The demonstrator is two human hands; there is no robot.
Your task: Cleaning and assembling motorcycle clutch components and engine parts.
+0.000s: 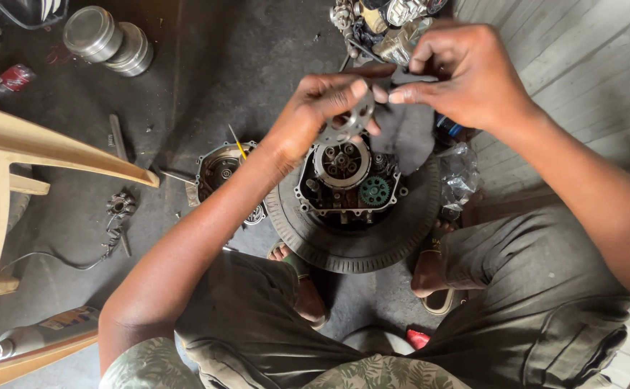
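Observation:
My left hand (pixel 315 112) grips a round grey metal plate with holes (pixel 351 122), holding it above an opened engine case (pixel 347 184). My right hand (pixel 466 72) pinches the plate's upper edge with thumb and forefinger. The case shows a round clutch hub (pixel 341 163) and a green gear (pixel 374 191). It rests inside a black tyre (pixel 358 248) lying flat on the dark floor between my feet.
An engine cover (pixel 221 169) with a yellow-handled tool (pixel 237 142) lies left of the tyre. Two steel tins (pixel 106 39) stand far left. A small part with a cable (pixel 119 205), a beige chair (pixel 12 158), a plastic bag (pixel 459 176) and more engine parts (pixel 387 25) surround me.

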